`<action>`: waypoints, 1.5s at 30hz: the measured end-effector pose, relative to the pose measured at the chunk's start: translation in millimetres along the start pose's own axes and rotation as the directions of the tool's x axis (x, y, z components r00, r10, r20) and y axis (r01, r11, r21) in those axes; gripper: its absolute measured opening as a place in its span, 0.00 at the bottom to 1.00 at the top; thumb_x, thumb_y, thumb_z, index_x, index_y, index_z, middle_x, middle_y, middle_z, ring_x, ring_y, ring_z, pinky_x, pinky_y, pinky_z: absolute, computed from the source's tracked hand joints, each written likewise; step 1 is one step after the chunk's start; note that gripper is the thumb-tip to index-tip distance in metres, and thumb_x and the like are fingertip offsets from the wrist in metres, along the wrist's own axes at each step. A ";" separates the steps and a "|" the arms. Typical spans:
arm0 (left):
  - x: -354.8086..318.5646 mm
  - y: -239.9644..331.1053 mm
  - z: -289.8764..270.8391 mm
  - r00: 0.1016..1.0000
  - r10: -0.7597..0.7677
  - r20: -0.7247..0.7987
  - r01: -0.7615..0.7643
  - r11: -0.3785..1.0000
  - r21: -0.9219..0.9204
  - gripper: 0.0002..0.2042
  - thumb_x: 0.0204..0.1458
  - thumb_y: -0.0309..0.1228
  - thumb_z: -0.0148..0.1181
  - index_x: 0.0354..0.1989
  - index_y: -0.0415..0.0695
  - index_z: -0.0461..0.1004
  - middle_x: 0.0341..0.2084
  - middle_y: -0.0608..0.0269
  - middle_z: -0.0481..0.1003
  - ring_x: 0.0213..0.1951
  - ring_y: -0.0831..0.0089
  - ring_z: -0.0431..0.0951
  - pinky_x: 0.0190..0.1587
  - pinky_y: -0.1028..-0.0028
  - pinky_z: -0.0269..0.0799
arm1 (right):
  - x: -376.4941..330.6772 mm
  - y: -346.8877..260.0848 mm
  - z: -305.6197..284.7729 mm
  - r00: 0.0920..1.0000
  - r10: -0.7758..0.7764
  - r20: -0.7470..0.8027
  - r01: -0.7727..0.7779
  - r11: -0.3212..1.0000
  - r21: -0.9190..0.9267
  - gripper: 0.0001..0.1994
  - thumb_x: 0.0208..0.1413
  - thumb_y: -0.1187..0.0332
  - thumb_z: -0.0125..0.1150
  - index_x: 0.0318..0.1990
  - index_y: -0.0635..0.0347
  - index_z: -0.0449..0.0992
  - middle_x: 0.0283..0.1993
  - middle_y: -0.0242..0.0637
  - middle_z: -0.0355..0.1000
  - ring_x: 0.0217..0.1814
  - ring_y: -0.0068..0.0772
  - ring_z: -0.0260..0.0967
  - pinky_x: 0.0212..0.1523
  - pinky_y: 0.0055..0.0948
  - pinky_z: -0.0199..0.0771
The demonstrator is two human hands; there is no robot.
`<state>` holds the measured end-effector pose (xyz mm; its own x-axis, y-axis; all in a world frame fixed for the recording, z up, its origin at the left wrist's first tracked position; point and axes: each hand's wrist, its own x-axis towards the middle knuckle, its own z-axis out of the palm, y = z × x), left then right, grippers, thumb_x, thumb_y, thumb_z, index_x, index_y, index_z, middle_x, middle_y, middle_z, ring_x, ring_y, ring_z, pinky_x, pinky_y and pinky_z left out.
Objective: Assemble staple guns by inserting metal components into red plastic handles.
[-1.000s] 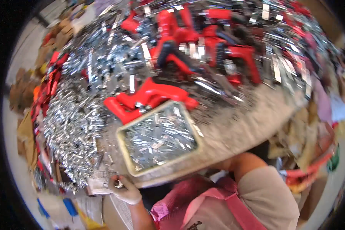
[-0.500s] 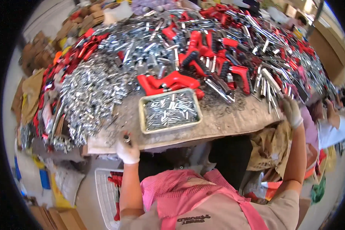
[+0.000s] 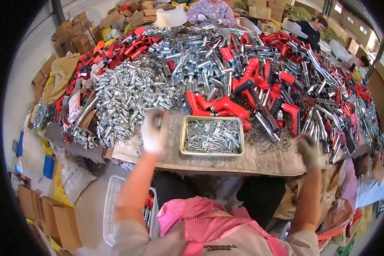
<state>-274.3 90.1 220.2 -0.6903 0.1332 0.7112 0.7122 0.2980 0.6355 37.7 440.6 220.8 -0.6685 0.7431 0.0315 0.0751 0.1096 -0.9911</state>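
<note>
My left hand [image 3: 154,137], in a white glove, is raised over the bench's near edge, left of the tray. Its fingers close round a short metal tube [image 3: 158,119], partly hidden by them. My right hand [image 3: 310,154], also gloved, hovers at the right end of the bench top, smeared by motion; whether it holds anything is unclear. Between them a cream tray [image 3: 181,147] contains many small silver pins [image 3: 213,135]. Just behind the tray lie red angled plastic handles [image 3: 226,106]. A heap of small silver metal fittings [image 3: 128,96] is beyond my left hand.
More red handles with black grips [image 3: 254,91] and chrome tubes [image 3: 313,119] pile up across the bench [image 3: 264,164]. A white plastic basket [image 3: 111,209] with red-handled parts stands low at left. Co-workers [image 3: 211,13] sit across the heap. Cardboard boxes [image 3: 59,217] stand at lower left.
My left hand has moved forward and up, still with the metal piece. My right hand has drawn back from the chrome tubes toward the bench's front edge. The view has tilted upward.
</note>
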 end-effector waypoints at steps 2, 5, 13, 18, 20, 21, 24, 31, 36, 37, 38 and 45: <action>66.9 -30.7 45.6 0.990 0.012 0.144 -0.026 0.995 0.098 0.09 0.49 0.33 0.56 0.35 0.42 0.72 0.30 0.48 0.75 0.34 0.53 0.76 0.38 0.64 0.70 | -18.0 16.6 30.1 0.997 -0.057 0.062 0.052 0.996 0.078 0.06 0.52 0.70 0.59 0.35 0.62 0.74 0.25 0.28 0.67 0.22 0.16 0.59 0.21 0.16 0.58; 135.1 -89.3 110.4 0.943 -0.132 0.306 -0.011 0.906 0.423 0.12 0.47 0.36 0.55 0.39 0.46 0.73 0.34 0.47 0.75 0.39 0.50 0.75 0.42 0.58 0.69 | -22.4 70.5 49.2 0.995 -0.018 0.099 -0.007 0.967 0.253 0.06 0.51 0.72 0.60 0.34 0.63 0.73 0.30 0.31 0.69 0.26 0.18 0.62 0.26 0.19 0.62; 181.2 -151.9 185.5 0.856 -0.393 0.335 0.068 0.729 0.681 0.19 0.46 0.34 0.56 0.50 0.49 0.69 0.49 0.51 0.70 0.49 0.54 0.72 0.51 0.59 0.68 | -45.9 59.1 75.7 0.973 -0.232 0.011 0.228 0.962 0.152 0.10 0.51 0.66 0.61 0.26 0.60 0.68 0.27 0.30 0.63 0.26 0.19 0.58 0.27 0.19 0.57; 194.7 -142.5 178.9 0.814 -0.353 0.462 -0.042 0.757 0.653 0.25 0.40 0.41 0.60 0.48 0.44 0.71 0.41 0.46 0.74 0.45 0.52 0.74 0.50 0.61 0.68 | -46.1 63.9 71.1 0.979 -0.198 0.052 0.184 0.961 0.208 0.07 0.50 0.72 0.59 0.26 0.63 0.68 0.29 0.33 0.63 0.30 0.24 0.60 0.31 0.23 0.61; 201.8 -130.9 165.7 0.795 -0.294 0.531 -0.121 0.780 0.613 0.23 0.39 0.42 0.61 0.44 0.43 0.72 0.39 0.45 0.75 0.44 0.52 0.74 0.48 0.61 0.69 | -44.8 59.9 70.5 0.983 -0.157 0.093 0.129 0.959 0.252 0.05 0.50 0.76 0.58 0.27 0.65 0.68 0.31 0.35 0.64 0.32 0.27 0.62 0.34 0.26 0.65; 204.9 -131.8 159.0 0.833 -0.231 0.504 -0.124 0.809 0.575 0.23 0.38 0.42 0.62 0.43 0.42 0.73 0.37 0.45 0.75 0.42 0.52 0.75 0.47 0.62 0.69 | -42.4 54.0 72.7 0.984 -0.136 0.114 0.100 0.955 0.281 0.05 0.51 0.75 0.58 0.28 0.65 0.68 0.31 0.35 0.63 0.31 0.26 0.62 0.33 0.25 0.65; 218.1 -98.6 143.7 0.852 -0.199 0.484 0.037 0.946 0.323 0.24 0.42 0.49 0.60 0.37 0.38 0.76 0.30 0.46 0.77 0.34 0.56 0.78 0.38 0.64 0.73 | -38.2 52.1 74.8 0.973 -0.201 0.110 0.168 0.952 0.257 0.07 0.53 0.71 0.59 0.29 0.64 0.67 0.29 0.34 0.63 0.28 0.24 0.61 0.28 0.23 0.62; 127.9 -19.0 115.7 0.433 -0.500 0.750 0.875 0.435 -0.214 0.09 0.54 0.37 0.51 0.36 0.46 0.72 0.22 0.71 0.71 0.14 0.86 0.64 0.12 0.87 0.59 | -35.3 -0.1 116.2 0.984 0.150 0.101 -0.178 0.896 0.407 0.07 0.54 0.68 0.56 0.37 0.62 0.72 0.26 0.27 0.65 0.20 0.13 0.53 0.19 0.15 0.50; 27.9 46.4 69.7 0.459 -0.201 0.866 0.738 0.629 -0.245 0.17 0.51 0.33 0.58 0.46 0.35 0.72 0.29 0.61 0.77 0.32 0.77 0.75 0.38 0.78 0.70 | 0.5 -30.7 184.6 0.895 0.030 0.446 -0.270 0.830 0.487 0.20 0.60 0.61 0.50 0.57 0.59 0.61 0.32 0.29 0.68 0.19 0.14 0.54 0.16 0.15 0.50; 14.3 57.8 57.9 0.456 -0.142 0.879 0.613 0.766 -0.194 0.17 0.50 0.33 0.59 0.46 0.37 0.72 0.27 0.63 0.76 0.25 0.80 0.73 0.30 0.79 0.69 | -1.5 -37.6 192.9 0.906 0.049 0.420 -0.263 0.843 0.469 0.18 0.60 0.62 0.49 0.55 0.58 0.63 0.31 0.29 0.67 0.18 0.14 0.55 0.15 0.15 0.50; 6.4 70.0 44.6 0.336 -0.190 0.923 0.641 0.764 -0.076 0.16 0.50 0.33 0.60 0.45 0.39 0.73 0.23 0.66 0.75 0.18 0.84 0.67 0.21 0.82 0.63 | -1.5 -47.3 193.1 0.879 0.017 0.477 -0.231 0.890 0.394 0.14 0.60 0.64 0.48 0.50 0.58 0.66 0.28 0.29 0.66 0.18 0.14 0.55 0.15 0.14 0.51; -62.4 89.6 -0.6 0.329 -0.304 0.894 0.859 0.489 -0.150 0.16 0.52 0.34 0.57 0.45 0.37 0.70 0.21 0.67 0.72 0.15 0.83 0.63 0.17 0.81 0.59 | -54.1 -53.2 194.5 0.917 -0.056 0.395 -0.116 0.909 0.400 0.09 0.59 0.64 0.48 0.43 0.57 0.64 0.22 0.32 0.62 0.17 0.17 0.53 0.16 0.14 0.50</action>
<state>-167.3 107.9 233.0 -0.5575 0.7982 -0.2280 -0.2262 0.1182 0.9669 -74.1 266.1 246.7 -0.9094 0.4147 0.0334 -0.1494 -0.2507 -0.9565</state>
